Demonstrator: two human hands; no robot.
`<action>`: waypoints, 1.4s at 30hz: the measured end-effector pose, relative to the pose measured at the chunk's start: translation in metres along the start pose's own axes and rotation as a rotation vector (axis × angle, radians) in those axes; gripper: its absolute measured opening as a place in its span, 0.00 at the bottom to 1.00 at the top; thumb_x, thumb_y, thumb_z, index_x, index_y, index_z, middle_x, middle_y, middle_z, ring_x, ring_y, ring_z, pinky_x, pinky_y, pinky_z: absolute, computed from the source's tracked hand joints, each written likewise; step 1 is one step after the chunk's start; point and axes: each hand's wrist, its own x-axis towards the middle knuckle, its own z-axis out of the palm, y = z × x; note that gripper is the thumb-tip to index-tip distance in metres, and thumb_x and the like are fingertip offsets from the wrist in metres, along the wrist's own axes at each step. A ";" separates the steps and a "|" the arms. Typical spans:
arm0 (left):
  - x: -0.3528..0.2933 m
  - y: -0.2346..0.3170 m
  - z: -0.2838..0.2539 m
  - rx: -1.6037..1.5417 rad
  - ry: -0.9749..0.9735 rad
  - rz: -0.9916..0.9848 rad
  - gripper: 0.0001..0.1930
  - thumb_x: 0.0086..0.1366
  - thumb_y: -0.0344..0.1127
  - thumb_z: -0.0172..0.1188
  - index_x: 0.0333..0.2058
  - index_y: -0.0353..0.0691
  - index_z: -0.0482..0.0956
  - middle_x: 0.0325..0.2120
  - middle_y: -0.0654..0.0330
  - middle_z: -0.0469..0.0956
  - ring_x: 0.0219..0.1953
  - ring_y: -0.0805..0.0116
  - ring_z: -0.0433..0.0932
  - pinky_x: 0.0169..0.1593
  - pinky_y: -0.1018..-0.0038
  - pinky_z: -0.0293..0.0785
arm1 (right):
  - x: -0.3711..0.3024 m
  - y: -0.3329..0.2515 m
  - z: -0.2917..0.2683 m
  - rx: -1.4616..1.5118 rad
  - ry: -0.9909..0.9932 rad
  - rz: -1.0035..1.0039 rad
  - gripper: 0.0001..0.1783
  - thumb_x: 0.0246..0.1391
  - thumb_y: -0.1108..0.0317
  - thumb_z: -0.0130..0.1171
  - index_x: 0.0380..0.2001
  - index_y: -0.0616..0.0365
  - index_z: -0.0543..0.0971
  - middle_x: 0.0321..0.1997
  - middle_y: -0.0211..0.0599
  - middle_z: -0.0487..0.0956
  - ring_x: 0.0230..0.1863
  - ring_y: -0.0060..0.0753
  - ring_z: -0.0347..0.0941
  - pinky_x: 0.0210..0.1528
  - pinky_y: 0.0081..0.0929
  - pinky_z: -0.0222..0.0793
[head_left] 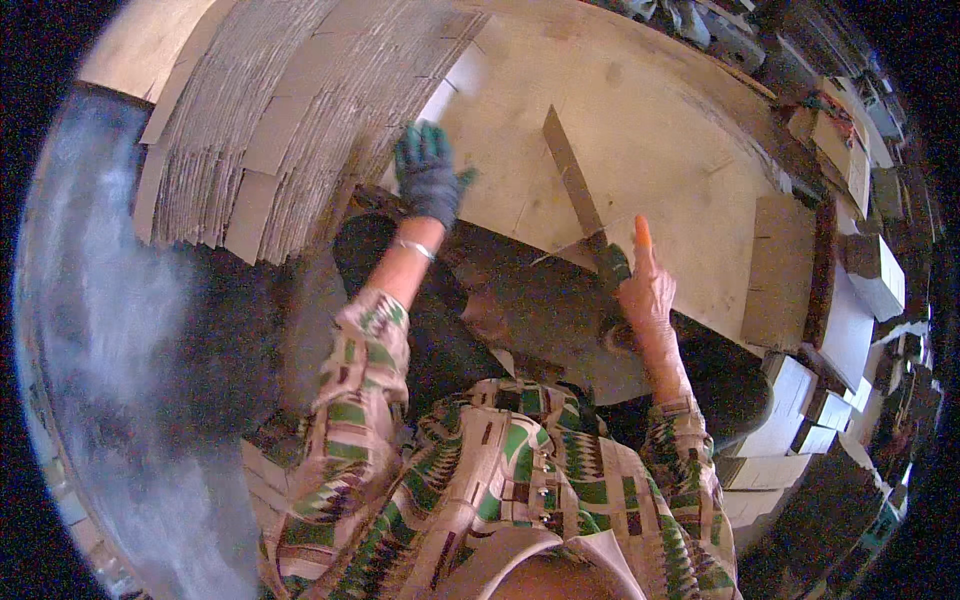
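Observation:
My left hand, in a dark grey and green glove, lies with its fingers stretched out near the edge of a stack of cardboard pieces. It holds nothing that I can see. My right hand is bare except for an orange cover on its raised index finger. Its other fingers are closed round the dark green handle of a knife, whose long flat blade points away over the wooden board. Part of the handle is hidden by the hand. A white patch shows beside the stack, just beyond my left hand.
A flat cardboard piece lies at the board's right side. Further right are white boxes and stacked pale cartons. Grey floor spreads on the left. Assorted clutter lines the far right edge.

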 end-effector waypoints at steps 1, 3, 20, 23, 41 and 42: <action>0.010 -0.028 0.009 0.132 -0.049 -0.071 0.46 0.61 0.66 0.55 0.68 0.37 0.61 0.72 0.47 0.51 0.75 0.45 0.38 0.74 0.47 0.29 | 0.011 -0.010 -0.005 -0.011 0.064 -0.059 0.50 0.43 0.79 0.60 0.71 0.48 0.57 0.45 0.48 0.82 0.43 0.56 0.80 0.40 0.47 0.77; 0.024 -0.062 0.015 0.334 -0.236 -0.148 0.45 0.61 0.65 0.56 0.68 0.39 0.60 0.73 0.49 0.50 0.75 0.44 0.39 0.74 0.45 0.30 | 0.032 -0.020 0.002 -0.027 0.116 -0.147 0.48 0.43 0.77 0.62 0.70 0.51 0.58 0.46 0.48 0.81 0.45 0.55 0.79 0.41 0.46 0.77; -0.012 0.028 0.014 -0.502 -0.175 -0.033 0.18 0.70 0.48 0.50 0.51 0.51 0.80 0.44 0.51 0.83 0.43 0.47 0.81 0.47 0.53 0.77 | 0.041 -0.067 0.001 0.294 0.076 -0.271 0.50 0.43 0.78 0.59 0.71 0.34 0.60 0.33 0.52 0.82 0.33 0.57 0.80 0.34 0.49 0.76; -0.025 0.066 0.010 -0.579 -0.251 0.001 0.18 0.70 0.50 0.49 0.51 0.53 0.81 0.44 0.52 0.83 0.43 0.48 0.82 0.46 0.55 0.78 | 0.031 -0.053 0.010 0.148 -0.058 -0.206 0.48 0.42 0.79 0.58 0.70 0.35 0.63 0.35 0.50 0.83 0.36 0.56 0.81 0.36 0.48 0.76; 0.001 0.159 -0.015 -0.370 0.151 0.249 0.22 0.60 0.54 0.61 0.46 0.45 0.82 0.46 0.53 0.81 0.61 0.46 0.69 0.63 0.44 0.60 | 0.005 0.055 -0.008 -0.240 -0.018 -0.189 0.26 0.45 0.77 0.57 0.51 0.50 0.77 0.58 0.39 0.76 0.64 0.47 0.66 0.62 0.43 0.65; 0.005 0.161 -0.007 -0.292 -0.018 0.271 0.18 0.61 0.52 0.60 0.43 0.47 0.84 0.45 0.55 0.82 0.60 0.48 0.69 0.63 0.42 0.60 | 0.011 0.052 -0.002 -0.275 -0.085 -0.236 0.21 0.47 0.75 0.56 0.48 0.51 0.79 0.57 0.38 0.76 0.64 0.46 0.66 0.62 0.43 0.65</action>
